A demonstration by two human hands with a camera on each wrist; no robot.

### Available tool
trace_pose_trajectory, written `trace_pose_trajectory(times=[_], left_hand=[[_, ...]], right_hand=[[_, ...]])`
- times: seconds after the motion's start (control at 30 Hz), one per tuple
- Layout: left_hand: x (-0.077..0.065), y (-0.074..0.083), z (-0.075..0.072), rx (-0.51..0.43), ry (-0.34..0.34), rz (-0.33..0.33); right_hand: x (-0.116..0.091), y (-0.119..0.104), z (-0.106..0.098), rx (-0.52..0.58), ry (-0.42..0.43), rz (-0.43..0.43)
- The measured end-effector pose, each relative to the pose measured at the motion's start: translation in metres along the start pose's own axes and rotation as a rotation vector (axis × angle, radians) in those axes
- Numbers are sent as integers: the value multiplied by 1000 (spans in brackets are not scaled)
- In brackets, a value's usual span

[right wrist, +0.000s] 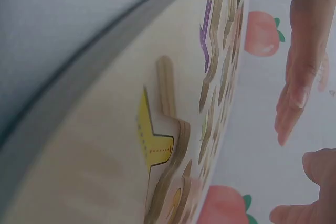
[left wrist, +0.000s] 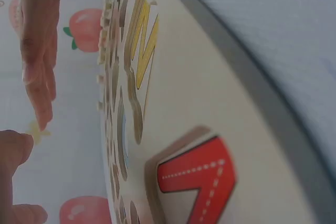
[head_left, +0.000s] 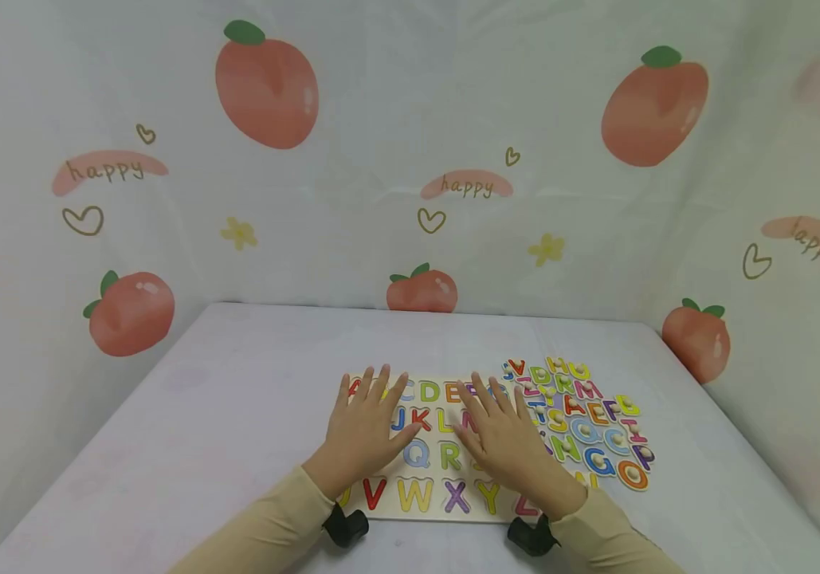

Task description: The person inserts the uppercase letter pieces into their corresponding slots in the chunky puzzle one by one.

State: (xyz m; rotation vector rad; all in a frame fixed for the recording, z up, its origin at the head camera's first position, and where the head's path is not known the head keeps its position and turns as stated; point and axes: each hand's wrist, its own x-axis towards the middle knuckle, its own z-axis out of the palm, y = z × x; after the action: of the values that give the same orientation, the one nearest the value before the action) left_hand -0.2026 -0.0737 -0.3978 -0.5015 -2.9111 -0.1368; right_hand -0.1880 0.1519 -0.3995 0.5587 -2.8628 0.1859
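Note:
A wooden alphabet puzzle board [head_left: 438, 494] lies flat at the front middle of the table, its letter-shaped recesses printed in colours. My left hand [head_left: 366, 434] is spread over its left part, and my right hand [head_left: 506, 438] over its right part, palms down with straight fingers. Both wrist views show a gap between the hands and the board, and neither hand holds anything. Some recesses are hidden under the hands. In the left wrist view a red V recess [left wrist: 197, 169] is close; in the right wrist view a yellow Y recess [right wrist: 157, 148] is.
Loose knobbed letter pieces lie bunched right of the board, among them a blue G [head_left: 599, 461] and an orange O [head_left: 632, 474]. Some overlap the board's right side in the head view. Behind the white table [head_left: 295, 343] hangs a fruit-print curtain [head_left: 366, 159].

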Motion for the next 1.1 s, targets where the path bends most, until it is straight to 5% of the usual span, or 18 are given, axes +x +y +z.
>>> trace_pose_trajectory(times=[0.47,0.7,1.1], left_hand=[[-1,-1,-11,-47,-123,-2],[2,-3,-13,-192,-195,-67],[2,-28,-21,-352,-200,-145]], right_hand=[[2,-1,-5,65,-73,-8],[2,2,-8,112,-63,-18],[2,8,-15,284,-165,118]])
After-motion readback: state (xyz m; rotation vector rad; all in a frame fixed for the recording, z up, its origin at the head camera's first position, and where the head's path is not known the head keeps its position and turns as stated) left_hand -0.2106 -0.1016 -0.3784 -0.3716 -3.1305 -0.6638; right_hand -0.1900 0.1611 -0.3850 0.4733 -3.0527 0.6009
